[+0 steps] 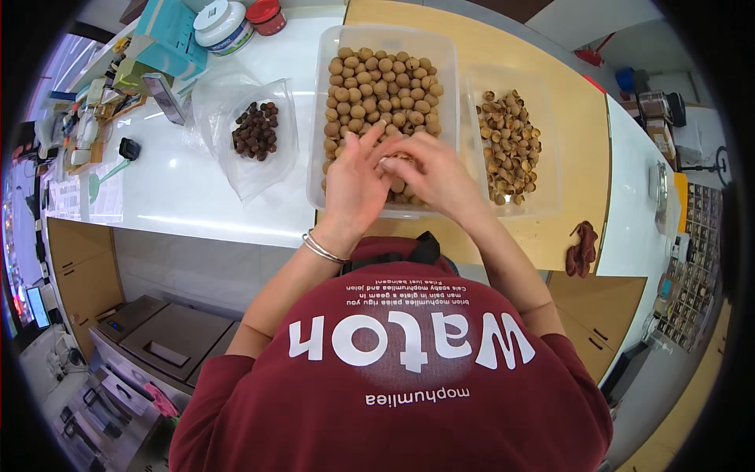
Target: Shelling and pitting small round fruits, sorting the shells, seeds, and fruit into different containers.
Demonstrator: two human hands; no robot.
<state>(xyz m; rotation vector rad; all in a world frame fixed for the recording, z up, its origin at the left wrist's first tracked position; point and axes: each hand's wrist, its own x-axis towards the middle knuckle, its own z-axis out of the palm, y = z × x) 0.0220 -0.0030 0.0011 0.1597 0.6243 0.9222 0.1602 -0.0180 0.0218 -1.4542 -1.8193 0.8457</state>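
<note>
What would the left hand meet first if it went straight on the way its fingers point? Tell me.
Most likely the round brown fruits just beyond the fingertips of the left hand; height is unclear, so it might pass above them toward the clear tub's far wall.

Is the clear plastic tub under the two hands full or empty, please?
Not empty: round brown fruits spread across the tub; whether filled to the rim, I cannot tell.
</note>
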